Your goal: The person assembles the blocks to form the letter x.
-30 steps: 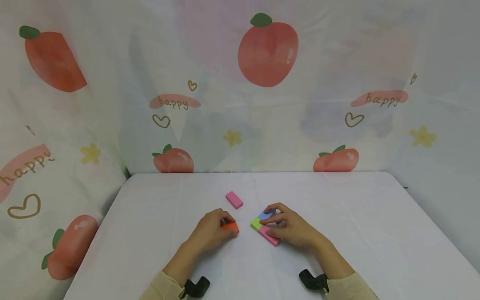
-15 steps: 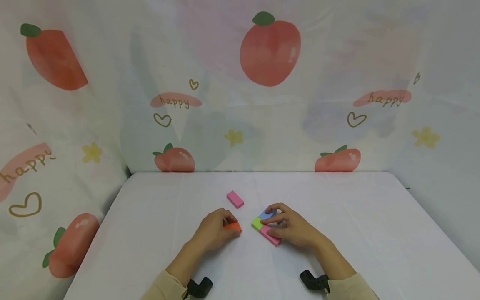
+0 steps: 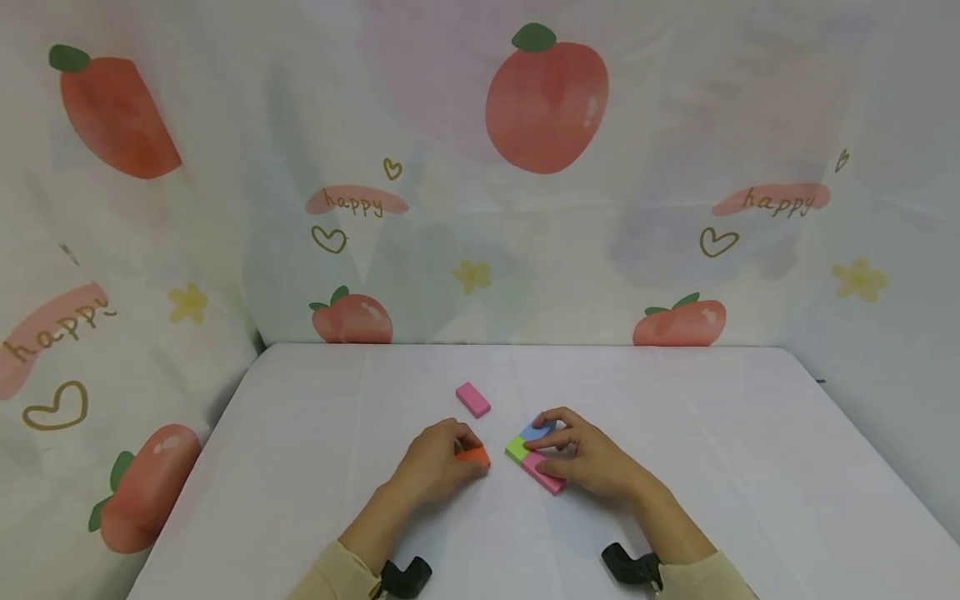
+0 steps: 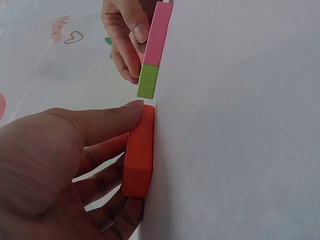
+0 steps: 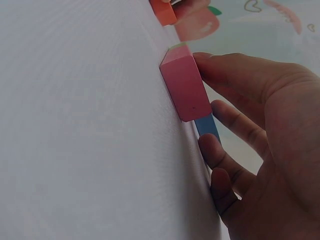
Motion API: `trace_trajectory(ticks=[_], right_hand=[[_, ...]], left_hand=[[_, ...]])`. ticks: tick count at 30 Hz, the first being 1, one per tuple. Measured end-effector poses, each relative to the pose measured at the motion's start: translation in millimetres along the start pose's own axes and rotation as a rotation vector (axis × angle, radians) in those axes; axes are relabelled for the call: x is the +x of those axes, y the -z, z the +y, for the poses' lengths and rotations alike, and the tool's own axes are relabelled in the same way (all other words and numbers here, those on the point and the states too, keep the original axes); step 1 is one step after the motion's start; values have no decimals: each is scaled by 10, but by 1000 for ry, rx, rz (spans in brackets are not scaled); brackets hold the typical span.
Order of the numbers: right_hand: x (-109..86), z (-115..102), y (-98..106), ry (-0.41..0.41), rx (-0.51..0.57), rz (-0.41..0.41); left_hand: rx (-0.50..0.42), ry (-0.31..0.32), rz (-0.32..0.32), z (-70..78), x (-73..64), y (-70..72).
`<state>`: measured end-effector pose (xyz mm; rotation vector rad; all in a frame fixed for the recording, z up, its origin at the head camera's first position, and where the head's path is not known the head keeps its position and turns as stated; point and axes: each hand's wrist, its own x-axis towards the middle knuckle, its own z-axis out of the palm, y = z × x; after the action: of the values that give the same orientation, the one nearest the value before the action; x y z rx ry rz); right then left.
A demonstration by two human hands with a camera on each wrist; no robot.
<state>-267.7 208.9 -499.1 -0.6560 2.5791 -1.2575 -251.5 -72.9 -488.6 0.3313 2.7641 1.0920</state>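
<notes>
Three blocks (image 3: pixel 516 451) already touch under our relaxed right hand (image 3: pixel 591 454); left hand (image 3: pixel 433 460) pinches the orange block (image 4: pixel 139 150), unjoined. Pink block's (image 3: pixel 473 400) loose toward the tabletop's (image 3: pixel 712 400) far edge.

A pale pastel printed backdrop (image 3: pixel 435 108) rose behind the flat white bench (image 3: pixel 705 417). High near its middle was a large, round red peach print (image 3: pixel 547 108) with a green leaf (image 3: pixel 534 37). Lower left, a golden heart outline (image 3: pixel 329 240) lay under a pink "happy" patch (image 3: pixel 357 201), left of a yellow five-petalled flower print (image 3: pixel 472 276).
</notes>
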Motion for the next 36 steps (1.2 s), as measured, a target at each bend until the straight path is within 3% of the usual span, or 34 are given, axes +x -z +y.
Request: trace_trajectory(ticks=[36], right_hand=[[-2, -18, 12, 24, 17, -9]], left_hand=[[2, 2, 13, 101, 28, -119]])
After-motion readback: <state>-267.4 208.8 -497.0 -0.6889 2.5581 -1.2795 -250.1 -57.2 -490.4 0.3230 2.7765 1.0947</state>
